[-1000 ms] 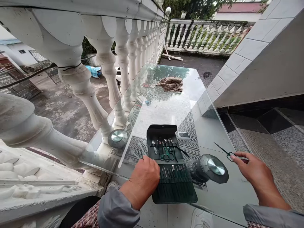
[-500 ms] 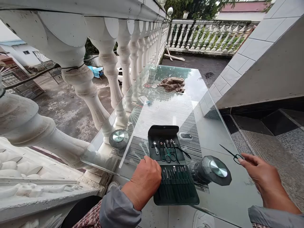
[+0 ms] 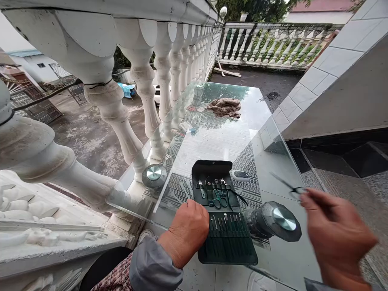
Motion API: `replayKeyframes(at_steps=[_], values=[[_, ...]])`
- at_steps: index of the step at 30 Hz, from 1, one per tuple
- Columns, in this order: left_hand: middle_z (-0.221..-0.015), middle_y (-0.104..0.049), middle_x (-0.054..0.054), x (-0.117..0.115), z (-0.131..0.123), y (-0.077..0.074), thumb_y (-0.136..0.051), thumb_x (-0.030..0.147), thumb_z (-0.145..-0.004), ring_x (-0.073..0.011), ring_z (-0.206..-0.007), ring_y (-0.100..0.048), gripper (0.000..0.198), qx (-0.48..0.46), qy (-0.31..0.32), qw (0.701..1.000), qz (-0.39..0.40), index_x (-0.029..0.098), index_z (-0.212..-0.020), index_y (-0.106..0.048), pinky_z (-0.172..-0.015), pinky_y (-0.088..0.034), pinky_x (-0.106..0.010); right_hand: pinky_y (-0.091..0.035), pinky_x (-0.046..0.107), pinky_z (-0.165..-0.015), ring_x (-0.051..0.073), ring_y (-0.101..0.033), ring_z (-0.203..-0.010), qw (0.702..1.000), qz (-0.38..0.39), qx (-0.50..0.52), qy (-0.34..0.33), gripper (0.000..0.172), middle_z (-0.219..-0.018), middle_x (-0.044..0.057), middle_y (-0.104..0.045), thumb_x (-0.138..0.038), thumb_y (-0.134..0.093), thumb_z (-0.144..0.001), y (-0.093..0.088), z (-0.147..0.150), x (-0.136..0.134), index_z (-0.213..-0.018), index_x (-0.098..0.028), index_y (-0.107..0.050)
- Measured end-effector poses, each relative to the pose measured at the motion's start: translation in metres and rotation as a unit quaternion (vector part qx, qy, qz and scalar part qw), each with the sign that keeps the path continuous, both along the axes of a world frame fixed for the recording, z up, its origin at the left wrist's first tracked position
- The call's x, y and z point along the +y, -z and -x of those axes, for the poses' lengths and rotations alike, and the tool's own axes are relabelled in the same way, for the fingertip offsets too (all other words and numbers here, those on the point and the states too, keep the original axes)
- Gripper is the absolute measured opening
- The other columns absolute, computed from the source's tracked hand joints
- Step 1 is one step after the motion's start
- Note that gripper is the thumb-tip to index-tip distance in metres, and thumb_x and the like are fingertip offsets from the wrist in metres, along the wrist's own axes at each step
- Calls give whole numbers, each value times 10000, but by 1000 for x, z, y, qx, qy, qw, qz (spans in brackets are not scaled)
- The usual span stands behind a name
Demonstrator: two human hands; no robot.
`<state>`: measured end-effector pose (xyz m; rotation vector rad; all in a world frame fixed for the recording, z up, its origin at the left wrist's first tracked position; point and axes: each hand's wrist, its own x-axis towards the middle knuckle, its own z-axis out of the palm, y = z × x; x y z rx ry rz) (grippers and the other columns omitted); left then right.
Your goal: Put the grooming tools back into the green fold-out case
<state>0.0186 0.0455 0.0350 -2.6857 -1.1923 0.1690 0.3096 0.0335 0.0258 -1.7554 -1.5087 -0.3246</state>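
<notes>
Near the right edge of the glass table point(image 3: 269, 169), your right hand point(image 3: 339, 230) pinches small scissors point(image 3: 294, 189) by the ring handles, thumb and fingers brought together on them. Blur hides how far the blades are spread. Blade end points up and left, well apart from the case.

At the table's near end, your left hand point(image 3: 189, 226) is curled over the left edge of the unfolded tool case point(image 3: 212, 165). Fingertips hidden beneath; cannot tell whether they clasp the edge or only rest against it. Green-handled scissors point(image 3: 220, 203) sit in the upper panel, slim tools point(image 3: 227, 222) in a row in the lower one.

Edges: the case's lower panel reaches the table's near edge. A faceted table leg point(image 3: 282, 221), metal-topped, stands between case and right hand. Glass stretches from the case's flap to a crumpled brown cloth point(image 3: 226, 108) at the far end. White balustrade point(image 3: 118, 121) along the left side; steps beyond the right.

Pose: your left forearm comes in from the lower left, knuckles up, grey cuff point(image 3: 156, 264) pushed back. Your right hand is raised, wrist low, fingers toward the table.
</notes>
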Motion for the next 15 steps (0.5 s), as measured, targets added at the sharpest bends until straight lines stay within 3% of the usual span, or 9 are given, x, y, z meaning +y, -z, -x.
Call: replayKeyframes(at_steps=[1,4,6,10,15], values=[[-700,-550,-67,0,0,0,-479,17,-756,-194,-631,-533,109,-4,-1,1000,2,114,-775,-525,-515,-397,-272,-530,479,-658,308,-644,-837,997,-53,-45,-26,282,-931,103,-654,-341,-545,-832,-3,23,-4,-1104,-282,-587],[-706,-560,-73,1,0,-1,-476,13,-746,-212,-638,-541,119,-17,-10,1000,5,116,-765,-531,-510,-399,-282,-540,361,-714,193,-628,-812,951,-86,-98,-279,392,-876,35,-648,-89,-517,-820,-1,86,-11,-1156,-287,-553],[-709,-565,-73,2,1,-3,-476,18,-752,-219,-645,-548,115,-30,-26,999,0,115,-764,-535,-510,-406,-286,-534,360,-754,185,-607,-837,924,-74,-97,-363,410,-883,61,-647,-40,-476,-820,4,112,-12,-1190,-207,-539],[-703,-567,-65,1,5,-7,-465,21,-779,-209,-646,-553,121,-49,-46,998,-15,110,-773,-547,-512,-428,-286,-521,369,-801,196,-585,-885,913,-71,-111,-385,387,-918,90,-649,-58,-441,-844,11,131,-9,-1203,-159,-545],[-772,-591,-75,-1,8,-1,-457,69,-839,-202,-709,-568,167,-61,-36,996,-50,72,-960,-572,-545,-463,-283,-520,369,-802,208,-568,-900,916,-74,-141,-367,339,-907,100,-647,-77,-451,-852,11,140,-4,-1162,-136,-575]])
